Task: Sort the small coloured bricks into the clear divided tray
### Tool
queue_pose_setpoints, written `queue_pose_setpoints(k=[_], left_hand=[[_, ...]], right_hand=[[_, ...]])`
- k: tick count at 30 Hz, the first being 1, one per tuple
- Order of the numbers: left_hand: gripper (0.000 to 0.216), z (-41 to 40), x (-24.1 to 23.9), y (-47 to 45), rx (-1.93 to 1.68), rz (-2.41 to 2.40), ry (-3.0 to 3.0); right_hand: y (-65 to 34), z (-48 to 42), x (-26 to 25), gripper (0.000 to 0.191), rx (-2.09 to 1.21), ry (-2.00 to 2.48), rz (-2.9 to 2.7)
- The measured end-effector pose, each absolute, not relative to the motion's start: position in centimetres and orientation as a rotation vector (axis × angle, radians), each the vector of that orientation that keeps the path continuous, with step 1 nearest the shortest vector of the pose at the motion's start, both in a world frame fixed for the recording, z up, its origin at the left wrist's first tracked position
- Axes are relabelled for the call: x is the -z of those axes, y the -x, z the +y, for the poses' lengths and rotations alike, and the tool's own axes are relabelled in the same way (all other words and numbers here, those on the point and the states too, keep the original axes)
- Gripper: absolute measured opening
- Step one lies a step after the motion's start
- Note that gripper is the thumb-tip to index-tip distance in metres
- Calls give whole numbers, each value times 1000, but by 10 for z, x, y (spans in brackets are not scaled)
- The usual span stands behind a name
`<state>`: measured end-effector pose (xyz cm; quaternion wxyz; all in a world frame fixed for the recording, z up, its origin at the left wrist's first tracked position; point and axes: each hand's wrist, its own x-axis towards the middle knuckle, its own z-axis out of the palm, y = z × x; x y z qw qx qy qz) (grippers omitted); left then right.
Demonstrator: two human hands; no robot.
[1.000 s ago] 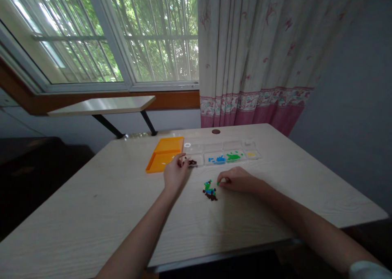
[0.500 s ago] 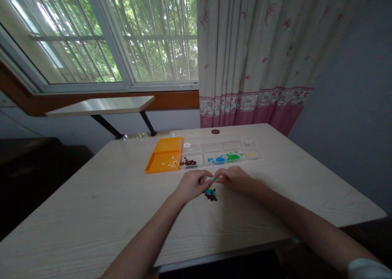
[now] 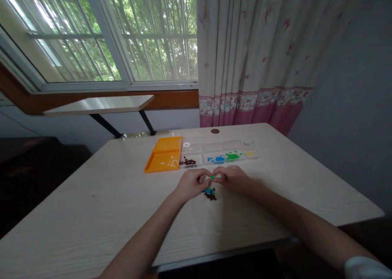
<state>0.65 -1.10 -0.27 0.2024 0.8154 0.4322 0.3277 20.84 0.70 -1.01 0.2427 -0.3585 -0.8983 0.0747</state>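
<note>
A tiny green piece, like a small building brick, is pinched between the fingertips of my left hand and my right hand. Both hands are closed on it, thumb against forefinger, just above the table. Right below the fingertips lies a small cluster of dark brown, blue and green pieces; my left hand partly covers its upper left side. Whether those pieces are joined together is too small to tell.
Behind my hands, an orange tray holds white bits. Beside it, clear compartment boxes hold brown, blue, green and yellow pieces. A raised shelf stands at the back left of the table.
The green piece shows more clearly between my fingertips, which have shifted slightly. Both hands stay almost in place; the cluster looks unchanged.
</note>
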Motion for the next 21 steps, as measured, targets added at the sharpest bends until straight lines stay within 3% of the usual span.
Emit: queue_pose_setpoints(k=[15,21], left_hand=[[20,-7,6,-6,-1017,1182,-2144],[26,-3,2,4,-814,1157,-2243]], right_hand=[[-207,6,7,26,-149,990,-2346],[-217,11,-5,24,60,962,-2154]])
